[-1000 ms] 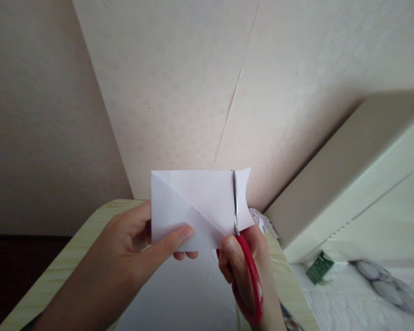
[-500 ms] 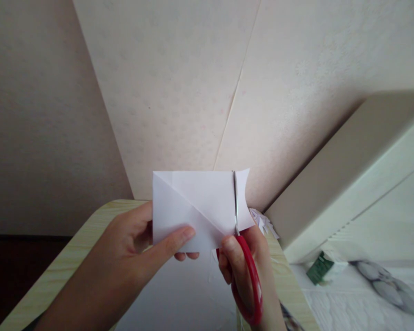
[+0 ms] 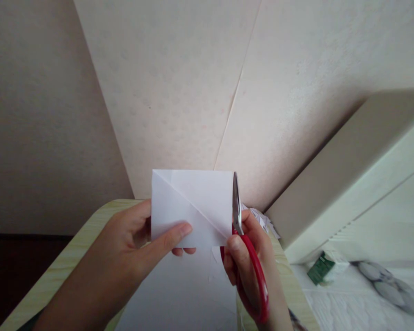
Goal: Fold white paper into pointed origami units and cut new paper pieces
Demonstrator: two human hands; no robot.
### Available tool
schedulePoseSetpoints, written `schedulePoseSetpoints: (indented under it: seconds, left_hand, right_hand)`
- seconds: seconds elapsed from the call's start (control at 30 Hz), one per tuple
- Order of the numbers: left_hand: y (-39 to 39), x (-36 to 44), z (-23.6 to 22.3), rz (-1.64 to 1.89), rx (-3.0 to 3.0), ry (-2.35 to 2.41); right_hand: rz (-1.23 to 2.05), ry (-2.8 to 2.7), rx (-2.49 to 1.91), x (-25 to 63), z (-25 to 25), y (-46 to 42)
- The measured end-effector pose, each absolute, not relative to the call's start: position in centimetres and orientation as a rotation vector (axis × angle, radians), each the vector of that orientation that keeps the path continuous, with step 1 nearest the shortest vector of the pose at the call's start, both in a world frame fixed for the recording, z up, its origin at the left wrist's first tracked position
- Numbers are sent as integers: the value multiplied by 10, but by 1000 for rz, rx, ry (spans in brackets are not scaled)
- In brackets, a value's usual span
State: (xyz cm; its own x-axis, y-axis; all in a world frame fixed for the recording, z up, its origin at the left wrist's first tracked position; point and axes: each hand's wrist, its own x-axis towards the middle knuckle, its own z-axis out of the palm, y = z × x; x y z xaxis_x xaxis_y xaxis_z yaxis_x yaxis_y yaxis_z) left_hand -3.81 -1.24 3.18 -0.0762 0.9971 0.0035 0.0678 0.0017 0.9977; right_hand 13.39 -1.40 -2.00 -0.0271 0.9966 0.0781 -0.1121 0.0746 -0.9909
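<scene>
My left hand point(image 3: 138, 241) pinches a folded white paper point(image 3: 189, 207) by its lower left part, thumb on the front, and holds it upright above the table. A diagonal fold crosses the paper. My right hand point(image 3: 250, 257) grips red-handled scissors point(image 3: 248, 262). Their blades point(image 3: 236, 202) stand upright and closed along the paper's right edge. A narrow white strip point(image 3: 214, 266) lies below the paper on a white sheet point(image 3: 179, 294).
A light wooden table point(image 3: 72, 257) is under my hands, with white paper scraps point(image 3: 262, 220) at its far right corner. To the right stands a cream headboard point(image 3: 348, 174) over a bed with white bedding point(image 3: 359, 299) and a small green packet point(image 3: 319, 267). Pale walls rise behind.
The narrow strip right of the scissor blades has come off the paper and is gone from beside them. The blades now stand closed at the paper's new right edge.
</scene>
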Motion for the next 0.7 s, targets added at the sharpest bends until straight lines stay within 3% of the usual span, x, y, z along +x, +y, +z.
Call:
schedulePoseSetpoints:
  seconds: [0.17, 0.3, 0.53, 0.7]
  left_hand:
    - [-13, -43, 35, 1232, 1209, 1333]
    - [-12, -46, 36, 1234, 1182, 1345]
    - [-9, -49, 34, 1267, 1198, 1372]
    - [-12, -55, 37, 1247, 1104, 1424]
  right_hand:
    - [1182, -1260, -1227, 148, -29, -13]
    - [759, -1572, -1539, 162, -63, -3]
    - [607, -1923, -1702, 174, -123, 0]
    - [442, -2100, -1815, 181, -132, 1]
